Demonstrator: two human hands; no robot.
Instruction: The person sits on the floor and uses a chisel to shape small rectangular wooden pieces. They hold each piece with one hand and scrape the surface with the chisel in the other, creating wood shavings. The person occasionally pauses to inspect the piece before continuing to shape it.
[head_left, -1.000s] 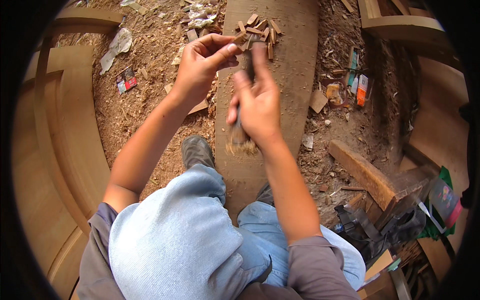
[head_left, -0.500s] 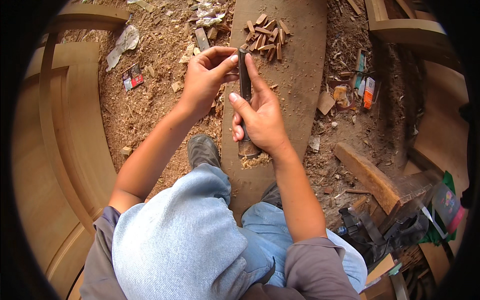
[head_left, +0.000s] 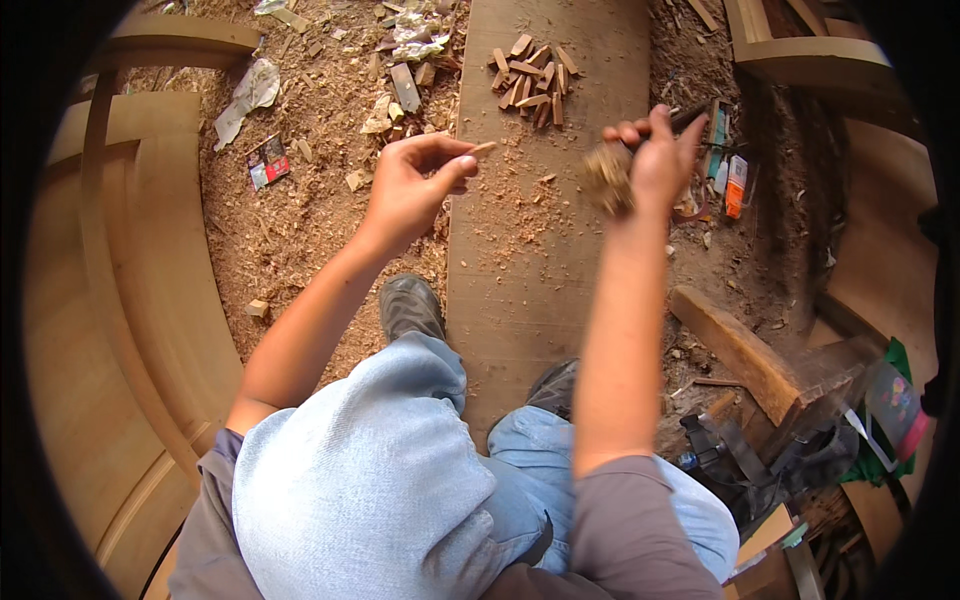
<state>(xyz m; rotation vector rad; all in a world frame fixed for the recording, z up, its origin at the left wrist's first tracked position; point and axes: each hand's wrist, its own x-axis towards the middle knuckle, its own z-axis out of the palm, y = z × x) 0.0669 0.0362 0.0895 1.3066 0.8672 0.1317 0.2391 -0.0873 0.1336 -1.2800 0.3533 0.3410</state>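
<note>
My left hand (head_left: 420,185) is over the left edge of the board and pinches a small wooden peg (head_left: 484,149) between thumb and fingertips. Off to the right, my right hand (head_left: 660,165) is wrapped round a chisel (head_left: 607,180), somewhat smeared by motion. Its worn, frayed wooden handle end sticks out toward the board, and part of its dark blade shows beyond the fingers. On the far part of the wooden board (head_left: 545,300) lies a loose pile of small wooden pegs (head_left: 534,78). Fine shavings are scattered over the board between my hands.
Wood shavings (head_left: 310,230) cover the ground at left, beside a panelled wooden door (head_left: 165,260). An orange-and-white box (head_left: 736,185) lies right of the board. Nearer are a thick timber block (head_left: 735,350) and a black strapped bag (head_left: 750,470). My shoe (head_left: 410,305) stands by the board.
My hands have moved apart. My right hand has carried the chisel to the right and tilted it, while my left hand has come slightly nearer, with the peg now in plain sight.
</note>
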